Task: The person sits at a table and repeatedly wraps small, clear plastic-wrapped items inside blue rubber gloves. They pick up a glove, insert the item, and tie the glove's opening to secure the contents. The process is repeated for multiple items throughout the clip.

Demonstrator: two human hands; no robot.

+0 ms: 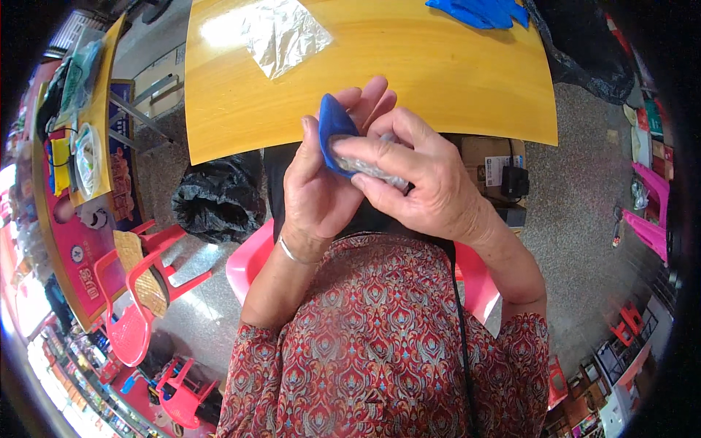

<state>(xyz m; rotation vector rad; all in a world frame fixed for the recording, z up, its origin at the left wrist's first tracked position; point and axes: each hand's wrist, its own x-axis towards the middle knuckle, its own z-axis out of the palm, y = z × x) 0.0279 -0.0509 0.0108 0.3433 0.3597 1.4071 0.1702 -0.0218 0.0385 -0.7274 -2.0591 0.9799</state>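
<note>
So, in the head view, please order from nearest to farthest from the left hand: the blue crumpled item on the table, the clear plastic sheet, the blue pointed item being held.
From the left hand:
1. Blue pointed item: touching the hand.
2. Clear plastic sheet: ahead, on the table.
3. Blue crumpled item: ahead and well to the right.

We hold a smooth blue pouch [335,125], pointed end away from us, in our left hand [321,175]. Crumpled, greyish see-through plastic [381,174], pinched in our right hand [434,179], lies at its opening.
</note>
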